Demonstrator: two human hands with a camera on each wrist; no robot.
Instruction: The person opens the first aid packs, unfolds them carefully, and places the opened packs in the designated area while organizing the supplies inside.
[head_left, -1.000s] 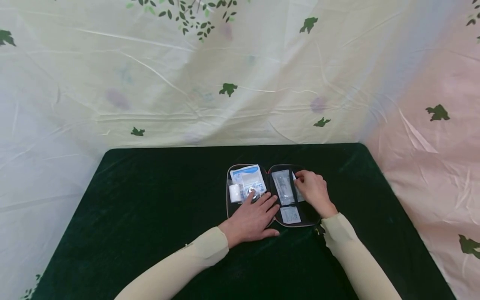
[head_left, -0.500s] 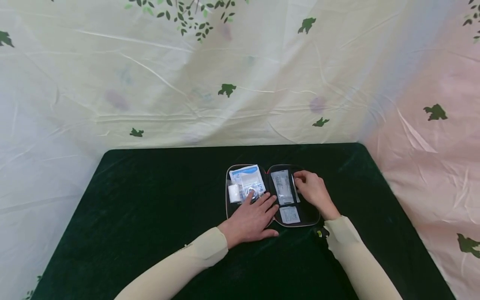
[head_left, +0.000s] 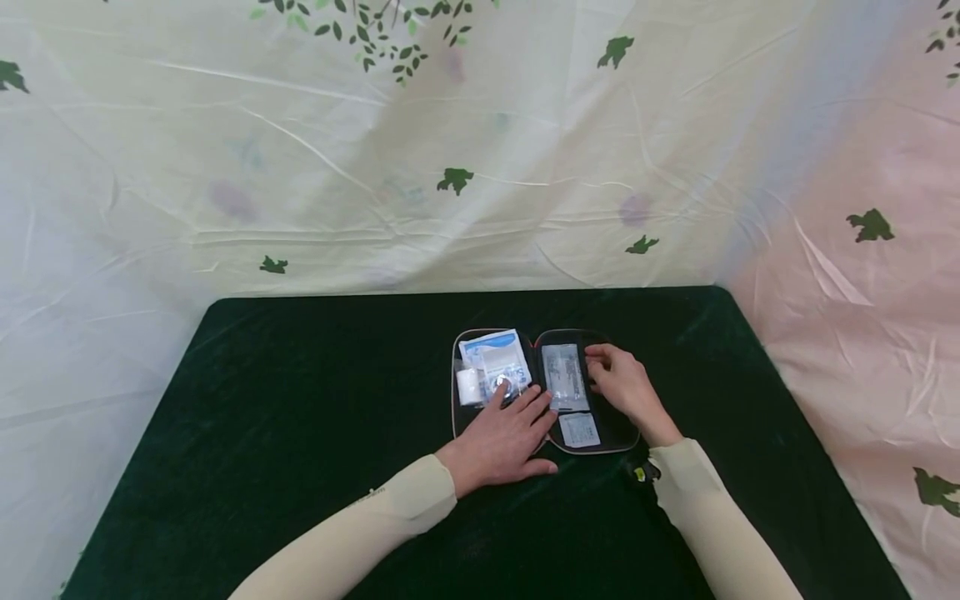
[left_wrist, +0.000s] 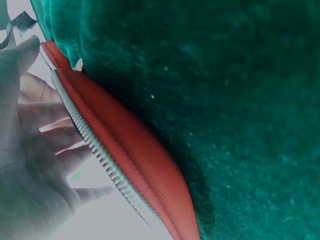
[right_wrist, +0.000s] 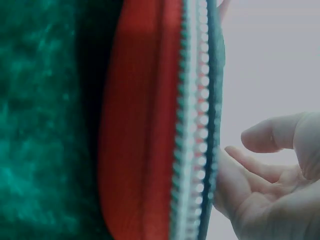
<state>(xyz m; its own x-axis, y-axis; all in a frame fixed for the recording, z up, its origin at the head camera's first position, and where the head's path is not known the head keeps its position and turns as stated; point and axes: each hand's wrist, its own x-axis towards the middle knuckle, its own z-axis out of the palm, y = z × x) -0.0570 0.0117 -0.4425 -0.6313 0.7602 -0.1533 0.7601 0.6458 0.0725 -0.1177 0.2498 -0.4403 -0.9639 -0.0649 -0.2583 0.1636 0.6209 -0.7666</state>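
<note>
A dark green table (head_left: 300, 433) holds an open zip case (head_left: 611, 433) near its middle, spread flat, its long axis running left to right. The left hand (head_left: 502, 437) lies flat, fingers straight, on the case's left half. The right hand (head_left: 626, 387), fingers loosely curled, touches a clear packet (head_left: 564, 375) in the right half; whether it pinches it is unclear.

Case (head_left: 618, 440) open on table (head_left: 300, 417); packets (head_left: 497, 354) inside.
</note>
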